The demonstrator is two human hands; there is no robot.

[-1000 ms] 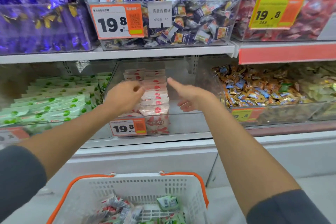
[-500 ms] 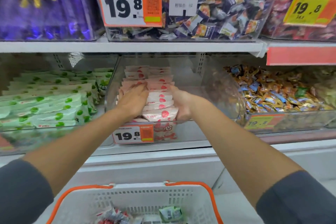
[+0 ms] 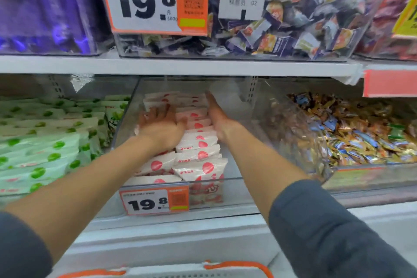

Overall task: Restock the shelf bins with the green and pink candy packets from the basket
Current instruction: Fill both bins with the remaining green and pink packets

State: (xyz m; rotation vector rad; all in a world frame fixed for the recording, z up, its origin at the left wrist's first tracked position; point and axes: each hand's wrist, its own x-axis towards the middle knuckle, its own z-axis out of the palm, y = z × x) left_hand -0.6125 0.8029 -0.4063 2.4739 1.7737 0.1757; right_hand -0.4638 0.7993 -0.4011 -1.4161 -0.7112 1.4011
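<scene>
Shop shelving fills the view, seen from above the person's own outstretched arms, both in dark sleeves pushed up the forearm. On the lower shelf a clear bin (image 3: 239,184) stands in the middle, holding pink packets (image 3: 199,153) laid in overlapping rows from front to back; each is white-pink with a red spot. The left hand (image 3: 161,126) lies palm down on the left row, fingers straight and slightly spread, pressing on the packets and gripping nothing; the right hand (image 3: 217,115) stands on its edge against the right side of the rows, fingers straight and together, pointing toward the back of the bin, also holding nothing. A small orange and white price tag (image 3: 155,202) reading 19.8 hangs on the bin's front wall. Just left, a neighbouring bin holds green packets (image 3: 45,153) in tidy layers; to the right, another bin holds loose gold and blue candies (image 3: 361,133). Above, a white shelf board (image 3: 180,65) carries a bin of dark blue wrapped sweets (image 3: 293,18) with a large 19.8 tag (image 3: 155,0), and purple packets (image 3: 45,7) at far left. The basket (image 3: 237,265) sits at the bottom edge; only its white rim and orange handle show.
</scene>
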